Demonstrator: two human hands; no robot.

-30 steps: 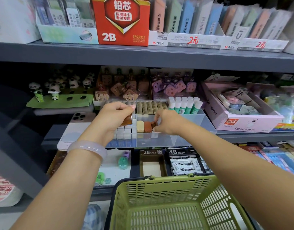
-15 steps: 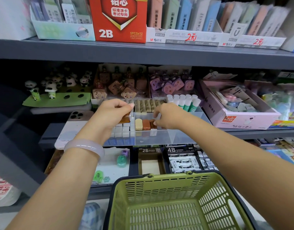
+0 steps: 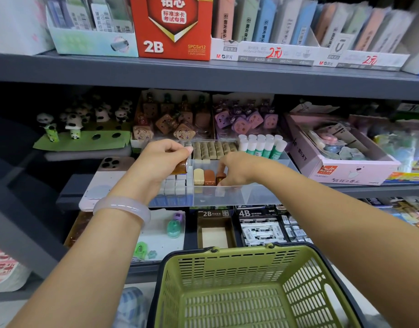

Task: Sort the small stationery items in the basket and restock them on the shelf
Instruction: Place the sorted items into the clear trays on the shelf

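A green plastic basket [image 3: 246, 261] stands low in front of me, and its visible inside holds nothing. On the middle shelf sits a clear divided tray [image 3: 251, 192] with small bread-shaped erasers. My left hand [image 3: 161, 159] is closed around a stack of brown erasers [image 3: 180, 167] above the tray's left side. My right hand [image 3: 237, 169] pinches a dark brown eraser [image 3: 220, 178] standing beside a beige eraser [image 3: 198, 176] and a reddish-brown eraser [image 3: 209, 177] in the tray's front compartment.
Olive erasers [image 3: 213, 149] and glue sticks [image 3: 263, 145] fill the tray's back. White block erasers [image 3: 175, 185] fill its left side. A pink box [image 3: 345, 171] stands to the right, a phone [image 3: 102, 178] to the left, and 2B and 4B lead boxes [image 3: 260, 228] lie below.
Both hands stay at the tray with little movement. The view has tilted slightly down, so the shelf contents sit a little higher in frame.
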